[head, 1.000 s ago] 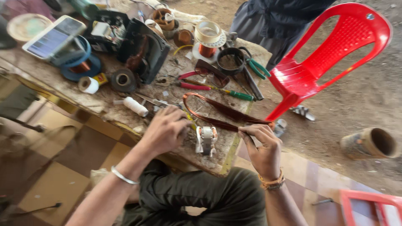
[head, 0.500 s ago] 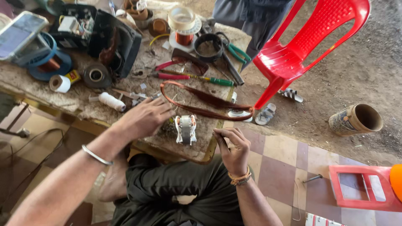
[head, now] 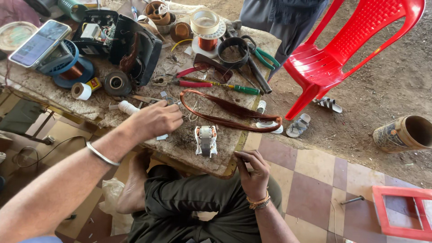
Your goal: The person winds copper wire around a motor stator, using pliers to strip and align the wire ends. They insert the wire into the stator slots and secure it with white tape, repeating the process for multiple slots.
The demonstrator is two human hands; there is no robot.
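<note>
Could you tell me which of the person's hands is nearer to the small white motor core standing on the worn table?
Left, narrowly. The left hand rests on the table just left of the small white motor core; the right hand sits below and right of it, off the worn table edge.

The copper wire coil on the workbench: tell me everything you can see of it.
The copper wire coil is a long, flattened loop of many thin reddish-brown strands, bundled tightly along its far side and looser at the near left. It lies flat on the dusty stone bench top, running from beside the left hand to the bench's right edge, just behind the small motor core. Whether the left hand touches it cannot be told; the right hand is clear of it.
</note>
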